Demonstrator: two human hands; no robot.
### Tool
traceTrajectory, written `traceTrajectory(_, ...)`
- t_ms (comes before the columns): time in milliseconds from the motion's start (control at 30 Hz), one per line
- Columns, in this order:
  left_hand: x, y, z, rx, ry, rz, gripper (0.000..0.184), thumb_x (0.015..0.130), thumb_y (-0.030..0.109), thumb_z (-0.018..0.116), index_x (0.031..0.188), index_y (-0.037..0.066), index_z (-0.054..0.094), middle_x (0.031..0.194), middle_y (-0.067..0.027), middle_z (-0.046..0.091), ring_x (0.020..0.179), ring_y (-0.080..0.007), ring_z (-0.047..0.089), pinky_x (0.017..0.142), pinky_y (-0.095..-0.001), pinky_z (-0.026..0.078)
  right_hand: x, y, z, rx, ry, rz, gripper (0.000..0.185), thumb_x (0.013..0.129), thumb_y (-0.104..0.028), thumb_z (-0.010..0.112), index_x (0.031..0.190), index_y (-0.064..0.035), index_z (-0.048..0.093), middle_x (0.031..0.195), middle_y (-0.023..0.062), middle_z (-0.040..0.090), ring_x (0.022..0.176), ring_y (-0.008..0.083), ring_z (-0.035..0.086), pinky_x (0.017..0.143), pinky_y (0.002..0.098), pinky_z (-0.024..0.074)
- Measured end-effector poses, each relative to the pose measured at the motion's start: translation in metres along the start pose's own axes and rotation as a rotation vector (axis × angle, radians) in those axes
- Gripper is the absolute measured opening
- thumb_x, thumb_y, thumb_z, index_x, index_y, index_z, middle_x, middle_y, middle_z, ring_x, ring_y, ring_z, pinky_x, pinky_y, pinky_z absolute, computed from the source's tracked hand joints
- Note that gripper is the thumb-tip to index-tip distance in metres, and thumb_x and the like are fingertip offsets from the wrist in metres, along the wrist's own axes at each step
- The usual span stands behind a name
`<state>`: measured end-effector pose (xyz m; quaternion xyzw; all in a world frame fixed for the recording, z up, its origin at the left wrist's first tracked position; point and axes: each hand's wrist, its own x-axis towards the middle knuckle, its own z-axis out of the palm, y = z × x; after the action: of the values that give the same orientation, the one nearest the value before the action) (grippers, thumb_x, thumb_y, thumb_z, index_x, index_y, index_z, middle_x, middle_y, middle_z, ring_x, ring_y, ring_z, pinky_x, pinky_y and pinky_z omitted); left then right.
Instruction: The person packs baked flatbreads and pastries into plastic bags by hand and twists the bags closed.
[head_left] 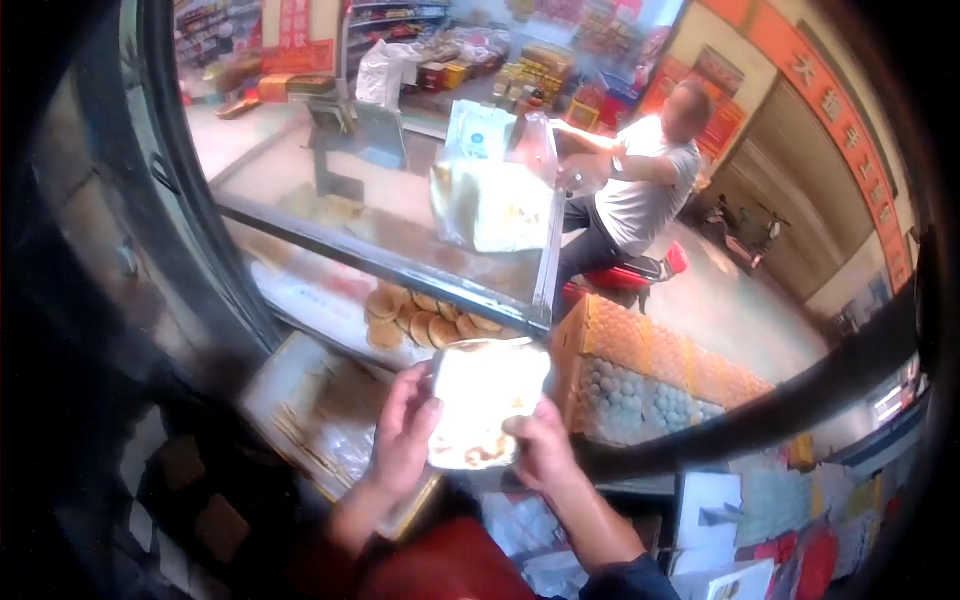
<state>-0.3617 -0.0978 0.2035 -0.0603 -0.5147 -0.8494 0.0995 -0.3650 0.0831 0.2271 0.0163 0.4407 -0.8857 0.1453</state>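
Observation:
My left hand [405,430] and my right hand [545,440] hold a white, squarish, flat packet [485,395] between them. Brown spots show along its lower part; strong light washes out the rest, so I cannot tell whether it is a flatbread or a paper bag. The left fingers and thumb grip its left edge, and the right thumb presses its lower right side. Just beyond it, round golden-brown flatbreads [420,318] lie piled under the glass counter. A clear plastic bag [500,195] with white contents stands on the glass top.
The glass counter's metal edge [390,270] runs ahead of my hands. At right stand stacked egg trays [650,390]. A tray [290,375] with thin sticks lies at left. Beyond the counter a person [650,180] sits on a red scooter [640,272], one arm stretched toward the bag.

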Motion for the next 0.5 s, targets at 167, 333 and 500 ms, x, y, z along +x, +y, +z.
traceTrajectory(167,0.104,0.018,0.010,0.415,0.018,0.147,0.039,0.095,0.013,0.062,0.131,0.002,0.050,0.106,-0.0054,0.060,0.098,-0.0133,0.058,0.087,-0.0297,0.047,0.065,-0.083,-0.018,0.140,-0.039,-0.253,0.067,0.073,-0.008,0.060,0.138,0.0005,0.047,0.130,0.0149,0.060,0.120,0.0303,0.059,0.106,0.0443,0.0470)
traceTrajectory(333,0.209,0.045,0.054,0.944,-0.082,0.454,0.042,0.091,0.005,0.063,0.131,0.005,0.051,0.108,-0.0146,0.062,0.090,-0.0243,0.062,0.077,-0.0319,0.053,0.162,-0.187,-0.020,0.217,-0.209,-0.424,0.068,0.083,-0.011,0.053,0.148,-0.0032,0.035,0.147,0.0155,0.047,0.135,0.0352,0.045,0.114,0.0571,0.0359)
traceTrajectory(500,0.295,0.030,0.069,1.299,-0.209,0.767,0.053,0.087,0.020,0.072,0.130,0.000,0.050,0.115,-0.0187,0.061,0.097,-0.0316,0.064,0.080,-0.0378,0.054,0.228,-0.235,-0.004,0.086,-0.167,-0.446,0.056,0.084,-0.006,0.056,0.139,-0.0004,0.045,0.134,0.0145,0.056,0.123,0.0315,0.056,0.107,0.0520,0.0457)
